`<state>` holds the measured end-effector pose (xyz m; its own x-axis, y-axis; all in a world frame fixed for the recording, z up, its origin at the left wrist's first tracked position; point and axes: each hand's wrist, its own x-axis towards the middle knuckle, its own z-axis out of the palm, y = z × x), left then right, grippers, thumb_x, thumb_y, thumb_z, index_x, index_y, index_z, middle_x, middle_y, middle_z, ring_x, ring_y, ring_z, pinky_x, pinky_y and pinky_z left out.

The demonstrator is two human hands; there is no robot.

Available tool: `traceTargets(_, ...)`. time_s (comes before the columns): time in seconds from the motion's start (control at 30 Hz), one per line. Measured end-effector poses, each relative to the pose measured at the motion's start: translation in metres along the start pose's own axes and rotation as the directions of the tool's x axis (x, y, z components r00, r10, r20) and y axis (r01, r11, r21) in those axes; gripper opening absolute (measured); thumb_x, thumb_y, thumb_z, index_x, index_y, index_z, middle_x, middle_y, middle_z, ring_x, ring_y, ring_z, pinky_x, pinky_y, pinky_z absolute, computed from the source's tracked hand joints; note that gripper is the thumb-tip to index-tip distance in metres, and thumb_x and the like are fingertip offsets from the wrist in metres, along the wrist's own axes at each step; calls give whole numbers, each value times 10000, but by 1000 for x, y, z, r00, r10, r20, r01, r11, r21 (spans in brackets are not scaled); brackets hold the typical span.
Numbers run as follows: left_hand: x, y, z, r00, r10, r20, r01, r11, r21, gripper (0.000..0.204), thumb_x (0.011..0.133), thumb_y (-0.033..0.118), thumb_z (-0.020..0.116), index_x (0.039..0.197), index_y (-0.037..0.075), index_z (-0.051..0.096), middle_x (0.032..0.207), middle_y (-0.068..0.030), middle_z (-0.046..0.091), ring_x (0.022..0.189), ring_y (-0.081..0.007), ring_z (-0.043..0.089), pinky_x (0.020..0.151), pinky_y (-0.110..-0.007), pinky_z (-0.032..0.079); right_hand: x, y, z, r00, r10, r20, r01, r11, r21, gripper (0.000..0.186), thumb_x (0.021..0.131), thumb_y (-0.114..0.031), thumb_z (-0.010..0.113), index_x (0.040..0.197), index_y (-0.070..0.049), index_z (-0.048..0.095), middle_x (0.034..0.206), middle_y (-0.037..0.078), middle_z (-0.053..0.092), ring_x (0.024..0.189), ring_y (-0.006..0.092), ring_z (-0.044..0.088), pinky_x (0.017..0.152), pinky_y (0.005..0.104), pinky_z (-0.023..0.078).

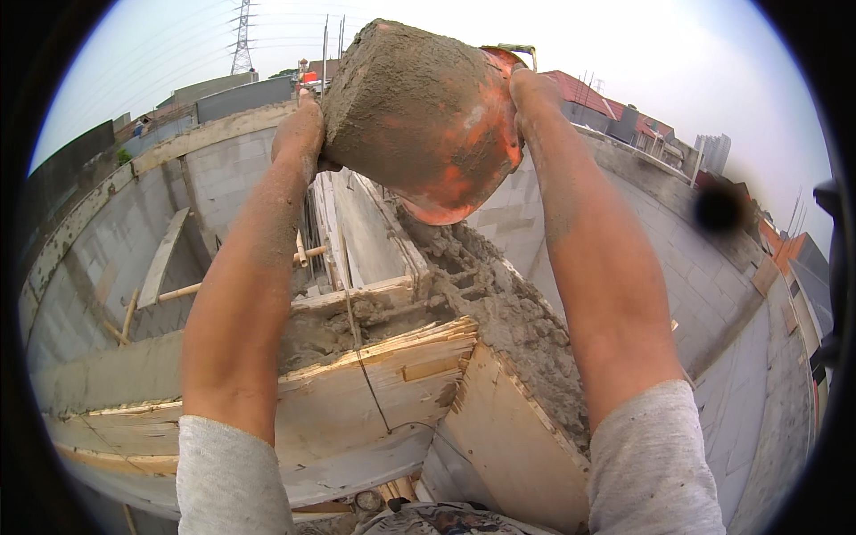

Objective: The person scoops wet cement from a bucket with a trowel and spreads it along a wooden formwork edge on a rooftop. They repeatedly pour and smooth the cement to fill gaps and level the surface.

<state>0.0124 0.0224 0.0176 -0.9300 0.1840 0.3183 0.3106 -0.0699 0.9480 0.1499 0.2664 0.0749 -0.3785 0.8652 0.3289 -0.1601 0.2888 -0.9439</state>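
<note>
Both my arms are raised in front of me, holding up an orange bucket (419,116) thickly coated in grey cement. The bucket lies tilted on its side, base to the left, rim to the right and low. My left hand (301,132) grips its base end, part of the fingers hidden behind it. At the rim side my right hand (532,94) is closed, its fingertips hidden. Under the bucket's lower lip, lumpy wet concrete (508,312) fills a channel between wooden formwork boards (383,379). The inside of the bucket cannot be seen.
Grey block walls (227,169) stand on both sides, with a plank (167,254) leaning at left. A thin wire (366,370) hangs over the near board. Upright rebar (325,53) rises behind the bucket. Roofs and a pylon (242,40) stand far off.
</note>
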Motion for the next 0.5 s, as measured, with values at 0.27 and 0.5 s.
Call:
traceTargets(0.27, 5, 4, -4, 1000, -29, 7, 29, 996, -89, 764, 1008, 594, 248, 1302, -90, 420, 902, -235, 678, 665, -296, 720, 553, -389, 623, -2, -10, -1, 998, -63, 12, 63, 998, 31, 428, 938, -211, 488, 1243, 65, 607, 1243, 258, 627, 1097, 331, 659, 919, 400, 526)
traceTargets(0.5, 9, -7, 0, 994, -79, -70, 82, 996, 43, 762, 1012, 577, 253, 1222, -100, 534, 969, -214, 667, 704, -276, 721, 594, -366, 627, -14, -5, 6, 964, -263, -40, 186, 774, -606, 351, 925, -170, 481, 1140, 73, 616, 1065, 205, 657, 800, 240, 673, 705, 384, 547)
